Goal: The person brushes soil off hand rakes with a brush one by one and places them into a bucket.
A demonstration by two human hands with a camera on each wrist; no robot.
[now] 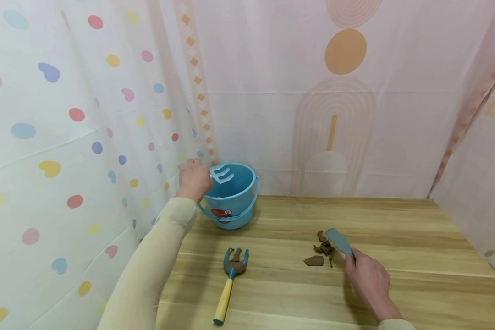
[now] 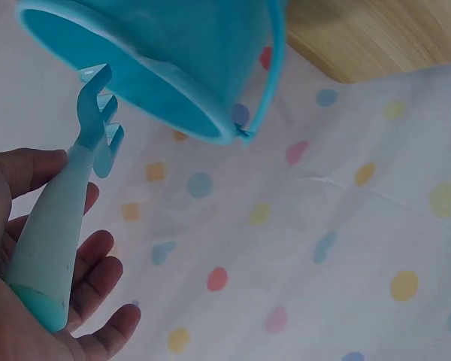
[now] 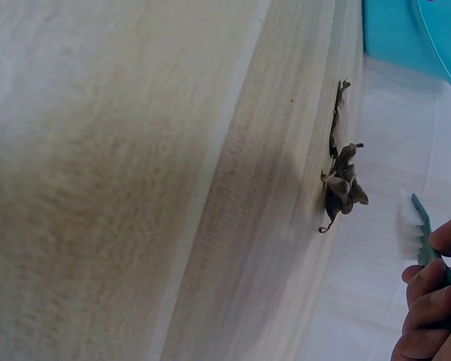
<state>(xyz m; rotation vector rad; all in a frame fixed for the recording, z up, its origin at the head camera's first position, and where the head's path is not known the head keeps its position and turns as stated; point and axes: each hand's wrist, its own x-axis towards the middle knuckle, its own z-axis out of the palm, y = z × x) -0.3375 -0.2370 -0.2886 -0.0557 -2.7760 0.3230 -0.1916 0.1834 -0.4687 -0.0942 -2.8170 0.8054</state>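
My left hand (image 1: 195,179) grips a small toy hand fork (image 2: 52,233) by its pale handle, thumb along the neck. The fork's light blue tines (image 1: 222,175) are over the mouth of a blue bucket (image 1: 231,208). My right hand (image 1: 369,277) holds a grey-green brush (image 1: 340,241). Its white bristles (image 3: 410,233) show in the right wrist view. Beside the brush, brown dried leaves (image 1: 325,249) lie in a small heap on the wooden table, with one flat piece (image 1: 314,261) at the near left.
A second hand fork (image 1: 224,298) with a yellow handle and blue tines lies in front of the bucket, brown leaf bits on its tines. The bucket's handle (image 1: 251,206) hangs down at its front. Dotted curtain (image 1: 86,183) borders the wooden table (image 1: 280,298) at left; a pink-white one (image 1: 264,128) stands behind.
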